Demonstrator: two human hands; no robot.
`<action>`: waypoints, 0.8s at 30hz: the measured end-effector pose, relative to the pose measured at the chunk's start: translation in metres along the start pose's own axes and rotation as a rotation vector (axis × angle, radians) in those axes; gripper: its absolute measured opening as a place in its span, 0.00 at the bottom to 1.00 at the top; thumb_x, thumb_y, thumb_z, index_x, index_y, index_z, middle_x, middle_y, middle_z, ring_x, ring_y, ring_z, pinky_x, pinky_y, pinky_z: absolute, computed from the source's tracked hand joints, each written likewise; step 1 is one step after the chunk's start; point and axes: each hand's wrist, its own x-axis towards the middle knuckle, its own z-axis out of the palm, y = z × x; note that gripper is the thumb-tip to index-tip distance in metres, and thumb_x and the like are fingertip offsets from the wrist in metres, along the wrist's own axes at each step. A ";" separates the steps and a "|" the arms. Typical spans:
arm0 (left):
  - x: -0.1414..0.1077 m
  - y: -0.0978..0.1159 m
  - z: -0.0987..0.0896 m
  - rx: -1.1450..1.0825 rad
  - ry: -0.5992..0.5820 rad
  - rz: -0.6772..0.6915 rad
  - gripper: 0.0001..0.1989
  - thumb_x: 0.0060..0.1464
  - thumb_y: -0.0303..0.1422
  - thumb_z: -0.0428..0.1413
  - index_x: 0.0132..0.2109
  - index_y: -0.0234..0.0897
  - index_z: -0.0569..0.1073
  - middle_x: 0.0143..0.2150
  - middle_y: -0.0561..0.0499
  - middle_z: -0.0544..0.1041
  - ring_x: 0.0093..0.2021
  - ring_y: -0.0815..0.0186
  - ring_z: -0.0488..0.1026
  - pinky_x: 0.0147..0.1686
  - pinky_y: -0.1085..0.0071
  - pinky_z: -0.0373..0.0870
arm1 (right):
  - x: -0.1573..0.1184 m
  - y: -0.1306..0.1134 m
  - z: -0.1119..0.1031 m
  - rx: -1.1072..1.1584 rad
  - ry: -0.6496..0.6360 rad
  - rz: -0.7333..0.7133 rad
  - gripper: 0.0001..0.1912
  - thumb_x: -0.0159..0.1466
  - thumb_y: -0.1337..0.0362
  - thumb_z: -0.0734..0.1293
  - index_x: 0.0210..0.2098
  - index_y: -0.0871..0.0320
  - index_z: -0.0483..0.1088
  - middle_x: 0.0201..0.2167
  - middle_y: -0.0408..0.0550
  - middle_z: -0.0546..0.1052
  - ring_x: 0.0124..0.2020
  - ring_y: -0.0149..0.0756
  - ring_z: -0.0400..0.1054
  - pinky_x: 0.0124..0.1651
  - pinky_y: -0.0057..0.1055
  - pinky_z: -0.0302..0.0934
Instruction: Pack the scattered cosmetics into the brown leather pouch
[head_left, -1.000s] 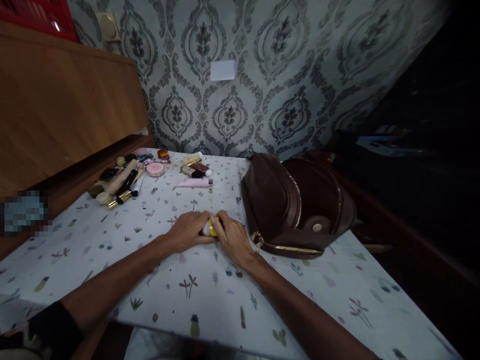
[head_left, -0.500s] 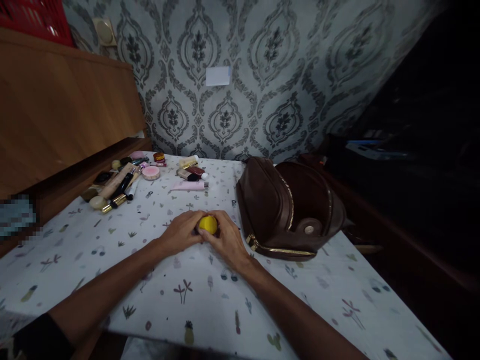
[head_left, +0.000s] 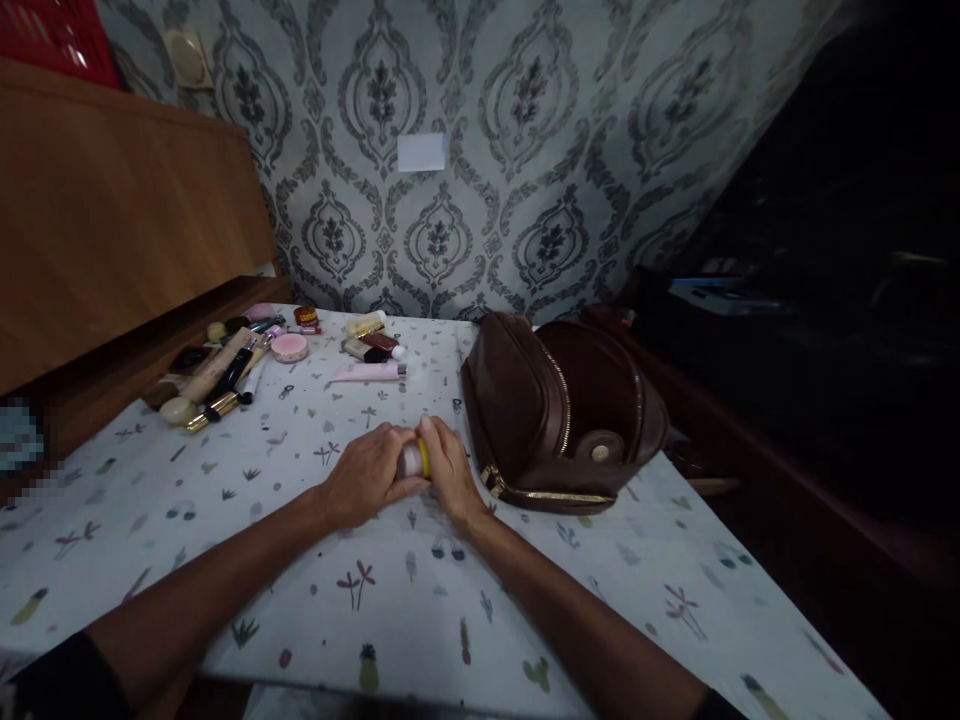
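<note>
So the worktop (head_left: 300,590) has a white patterned cloth on it and takes up most of the lower view. Biggest thing there is a brown bag (head_left: 510,420), gaping open, about 2 o'clock from the hands. Makeup pile (head_left: 217,378) sits around 10. Left hand (head_left: 364,475) and right hand (head_left: 450,475) face each other, fingers curled in. Pink tube (head_left: 367,373) lies at 11. Smallest is a white container (head_left: 410,461), held between both hands, yellow end toward 3.

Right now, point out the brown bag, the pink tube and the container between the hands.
Brown bag (head_left: 525,410): head view, side left of the zipper.
Pink tube (head_left: 367,373): head view, middle of its body.
Container (head_left: 412,461): head view, its white part.
</note>
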 end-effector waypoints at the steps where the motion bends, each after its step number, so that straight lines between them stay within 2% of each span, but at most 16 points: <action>1: 0.000 0.001 0.001 0.007 0.021 0.006 0.22 0.63 0.48 0.50 0.55 0.38 0.61 0.46 0.43 0.76 0.46 0.55 0.76 0.45 0.59 0.72 | -0.001 0.000 0.002 0.011 0.012 0.008 0.23 0.70 0.47 0.51 0.25 0.53 0.57 0.23 0.41 0.65 0.29 0.35 0.62 0.34 0.31 0.58; 4: 0.000 0.004 0.002 0.014 0.055 -0.049 0.20 0.63 0.47 0.48 0.54 0.39 0.61 0.46 0.43 0.76 0.45 0.55 0.77 0.42 0.60 0.73 | -0.004 0.001 0.009 0.058 0.044 0.070 0.24 0.70 0.47 0.48 0.25 0.53 0.59 0.24 0.43 0.68 0.30 0.36 0.64 0.35 0.32 0.61; 7: 0.002 0.009 0.000 -0.017 0.039 -0.134 0.18 0.63 0.47 0.46 0.51 0.40 0.61 0.41 0.47 0.77 0.39 0.57 0.78 0.37 0.63 0.72 | -0.007 0.004 0.016 0.078 0.082 0.122 0.25 0.70 0.47 0.47 0.26 0.53 0.61 0.26 0.46 0.72 0.33 0.38 0.67 0.40 0.34 0.64; 13: 0.009 0.022 -0.007 -0.105 0.009 -0.293 0.12 0.64 0.45 0.42 0.45 0.43 0.58 0.31 0.55 0.72 0.27 0.62 0.73 0.32 0.66 0.65 | -0.010 0.012 0.024 -0.024 0.144 0.124 0.23 0.70 0.48 0.47 0.31 0.52 0.63 0.32 0.51 0.75 0.40 0.42 0.69 0.49 0.39 0.64; 18: 0.009 0.027 -0.003 -0.279 0.060 -0.406 0.11 0.66 0.44 0.39 0.41 0.43 0.56 0.25 0.59 0.63 0.24 0.65 0.65 0.30 0.67 0.61 | -0.013 0.009 0.024 -0.183 0.154 -0.005 0.18 0.71 0.52 0.48 0.34 0.51 0.61 0.30 0.49 0.71 0.37 0.43 0.68 0.44 0.38 0.63; 21: 0.009 0.026 0.002 -0.443 0.138 -0.472 0.14 0.67 0.44 0.36 0.37 0.43 0.55 0.26 0.58 0.61 0.27 0.66 0.64 0.32 0.67 0.62 | -0.013 0.002 0.024 -0.206 0.138 -0.050 0.16 0.71 0.55 0.47 0.32 0.51 0.57 0.26 0.46 0.67 0.31 0.41 0.64 0.38 0.37 0.60; 24: 0.010 0.023 0.004 -0.508 0.148 -0.504 0.16 0.67 0.46 0.36 0.35 0.43 0.57 0.29 0.56 0.63 0.33 0.66 0.64 0.38 0.66 0.65 | -0.012 -0.005 0.025 -0.202 0.122 -0.068 0.15 0.71 0.56 0.47 0.31 0.51 0.54 0.25 0.43 0.65 0.28 0.39 0.62 0.35 0.36 0.57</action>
